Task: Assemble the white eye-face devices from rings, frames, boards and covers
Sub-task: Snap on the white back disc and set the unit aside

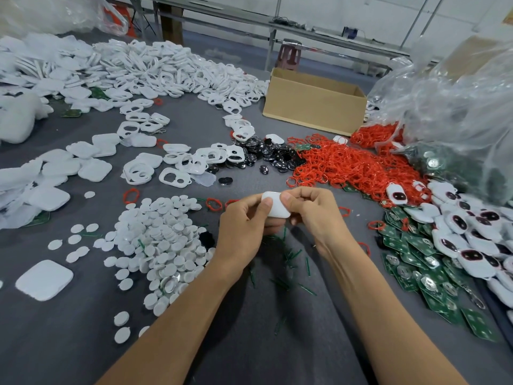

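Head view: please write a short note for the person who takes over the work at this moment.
Left hand and right hand both pinch one white unit over the table; its stage cannot be told.
Red rings lie ahead right, green boards at right, frames far back left, covers at left.
Done: a heap of finished devices at far right.
Left: finish this unit; many loose parts remain.

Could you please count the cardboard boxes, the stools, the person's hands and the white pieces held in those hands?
Cardboard box: 1
Plastic stool: 1
Hands, left hand and right hand: 2
White cover, pinched by both hands: 1
Total: 5
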